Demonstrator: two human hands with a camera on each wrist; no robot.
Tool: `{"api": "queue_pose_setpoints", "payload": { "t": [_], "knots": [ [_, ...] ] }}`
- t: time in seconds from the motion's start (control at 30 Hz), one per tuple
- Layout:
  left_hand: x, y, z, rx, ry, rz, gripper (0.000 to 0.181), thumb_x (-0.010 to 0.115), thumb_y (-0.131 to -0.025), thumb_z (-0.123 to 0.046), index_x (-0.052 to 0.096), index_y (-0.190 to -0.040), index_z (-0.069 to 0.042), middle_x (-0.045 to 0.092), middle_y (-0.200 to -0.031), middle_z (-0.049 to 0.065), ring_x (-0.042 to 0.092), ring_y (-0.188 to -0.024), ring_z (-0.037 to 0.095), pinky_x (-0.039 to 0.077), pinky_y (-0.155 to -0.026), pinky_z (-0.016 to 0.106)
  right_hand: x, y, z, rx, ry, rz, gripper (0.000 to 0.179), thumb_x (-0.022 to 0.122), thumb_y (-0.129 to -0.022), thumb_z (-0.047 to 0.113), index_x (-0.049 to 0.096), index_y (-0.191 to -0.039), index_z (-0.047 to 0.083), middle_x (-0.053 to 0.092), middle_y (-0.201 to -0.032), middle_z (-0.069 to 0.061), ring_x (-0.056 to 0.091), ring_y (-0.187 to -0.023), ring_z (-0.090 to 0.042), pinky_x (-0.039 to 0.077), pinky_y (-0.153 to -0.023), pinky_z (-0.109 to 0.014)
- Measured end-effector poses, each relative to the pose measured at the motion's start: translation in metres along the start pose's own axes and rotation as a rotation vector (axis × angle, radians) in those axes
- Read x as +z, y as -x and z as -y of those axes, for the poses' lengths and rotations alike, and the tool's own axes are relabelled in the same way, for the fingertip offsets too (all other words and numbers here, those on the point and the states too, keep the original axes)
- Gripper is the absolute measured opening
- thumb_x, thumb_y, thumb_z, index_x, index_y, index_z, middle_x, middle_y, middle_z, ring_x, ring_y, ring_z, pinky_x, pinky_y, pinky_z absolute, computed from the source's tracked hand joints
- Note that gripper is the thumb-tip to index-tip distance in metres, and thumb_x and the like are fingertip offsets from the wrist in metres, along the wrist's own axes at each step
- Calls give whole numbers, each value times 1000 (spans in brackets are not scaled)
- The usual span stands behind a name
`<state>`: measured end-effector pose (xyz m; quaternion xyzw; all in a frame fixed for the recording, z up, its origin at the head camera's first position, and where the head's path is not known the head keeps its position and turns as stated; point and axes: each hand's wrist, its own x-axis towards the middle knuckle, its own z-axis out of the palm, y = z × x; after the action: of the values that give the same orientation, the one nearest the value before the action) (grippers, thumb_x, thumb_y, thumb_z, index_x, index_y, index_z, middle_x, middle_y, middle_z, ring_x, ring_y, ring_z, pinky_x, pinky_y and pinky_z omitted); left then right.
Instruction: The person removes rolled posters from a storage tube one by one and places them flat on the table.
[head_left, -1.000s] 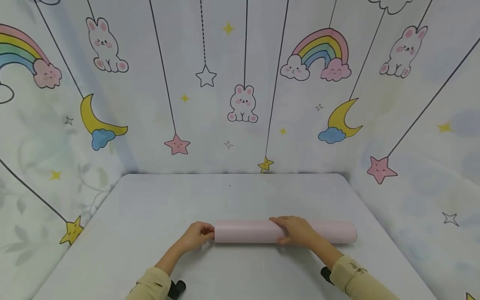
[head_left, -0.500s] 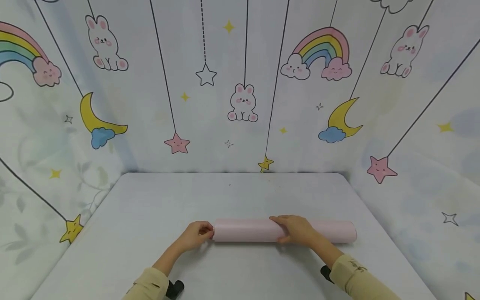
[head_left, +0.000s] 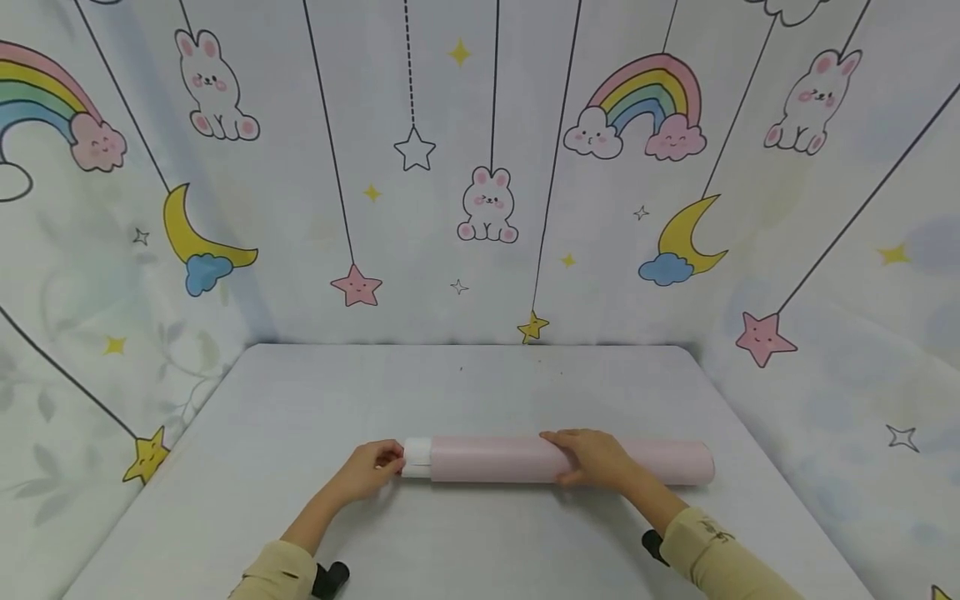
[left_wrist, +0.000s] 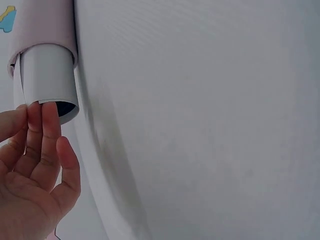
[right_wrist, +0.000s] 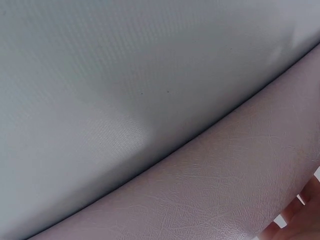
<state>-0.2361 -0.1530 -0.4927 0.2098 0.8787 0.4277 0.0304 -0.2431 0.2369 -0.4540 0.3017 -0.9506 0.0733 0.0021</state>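
Note:
A pink roll [head_left: 487, 460] with a finely creased, leather-like surface lies crosswise on the white table [head_left: 360, 387]. From its left end sticks out a white rolled sheet [head_left: 417, 450]; the left wrist view shows this inner roll [left_wrist: 47, 75] as a hollow cylinder, dark inside, with an overlapping edge. My left hand [head_left: 367, 469] pinches the rim of the white sheet between thumb and fingers. Around the middle of the pink roll, right of centre, my right hand [head_left: 596, 458] grips from above, fingers on the far side and thumb on the near side.
Behind the table hangs a pale backdrop [head_left: 420, 258] printed with rabbits, stars, moons and rainbows, which also covers both sides. Small dark specks dot the table near its back edge. Black wrist devices [head_left: 330, 579] show beneath both sleeves [head_left: 277, 571].
My left hand has moved left, drawing the white rolled sheet a short way out of the pink roll. My right hand and the pink roll have stayed in place.

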Motion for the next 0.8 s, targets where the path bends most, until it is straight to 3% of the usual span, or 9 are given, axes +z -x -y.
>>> {"api": "queue_pose_setpoints", "payload": {
  "t": [0.37, 0.53, 0.63, 0.8],
  "knots": [
    [-8, 8, 1, -107, 43, -42, 8, 56, -86, -6, 61, -91, -2, 62, -81, 1, 58, -78, 15, 45, -65, 27, 0, 0, 1, 12, -4, 10, 64, 74, -72, 34, 53, -129, 15, 59, -120, -11, 56, -107, -30, 44, -84, -48],
    [-5, 6, 0, -137, 41, -48, 18, 59, -89, -24, 60, -86, -6, 59, -74, -2, 53, -68, 11, 42, -58, 24, 2, 0, 1, 9, 1, 5, 65, 75, -72, 35, 53, -129, 15, 59, -119, -11, 56, -107, -30, 44, -84, -47],
    [-3, 3, 1, -124, 24, -55, 26, 64, -85, -33, 58, -82, -8, 55, -72, -3, 51, -65, 10, 41, -56, 23, 2, 0, 0, 6, -1, -2, 65, 75, -72, 35, 53, -129, 15, 59, -119, -11, 56, -106, -30, 44, -84, -47],
    [-2, 3, 3, -89, 18, -80, 24, 66, -84, -28, 56, -80, -8, 52, -71, -3, 50, -62, 9, 41, -53, 23, 2, 1, 0, -4, -8, -17, 65, 75, -72, 35, 53, -129, 15, 59, -119, -9, 56, -107, -28, 45, -84, -46]
  ]
}}
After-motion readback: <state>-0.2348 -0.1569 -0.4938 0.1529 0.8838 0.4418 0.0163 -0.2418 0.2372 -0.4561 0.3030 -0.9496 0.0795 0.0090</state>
